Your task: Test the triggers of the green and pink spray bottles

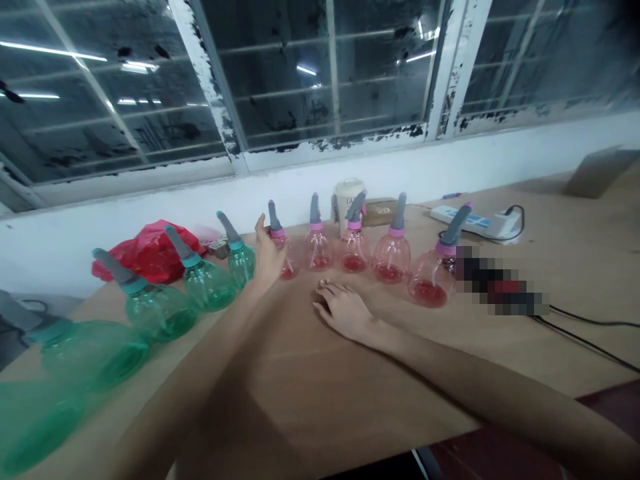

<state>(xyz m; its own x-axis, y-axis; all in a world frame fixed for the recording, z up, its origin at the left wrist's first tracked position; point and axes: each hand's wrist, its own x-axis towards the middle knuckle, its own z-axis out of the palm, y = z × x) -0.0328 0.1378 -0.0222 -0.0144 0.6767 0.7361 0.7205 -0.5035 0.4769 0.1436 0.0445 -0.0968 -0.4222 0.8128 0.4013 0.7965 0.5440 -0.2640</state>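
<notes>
1. Peeling window frames [453, 63] span twelve o'clock above the wooden table [320, 407].
2. From my remote seat, my left hand [269, 257] meets the leftmost pink bottle [291, 261], ten o'clock from my right hand [347, 312]; its grip I can't tell.
3. My right hand rests holding nothing.
4. I judge this as positioning; next calls for gentle, upright handling.

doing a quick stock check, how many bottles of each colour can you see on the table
Pink bottles: 5
Green bottles: 5, one cut off by the picture's edge
Total: 10
</notes>
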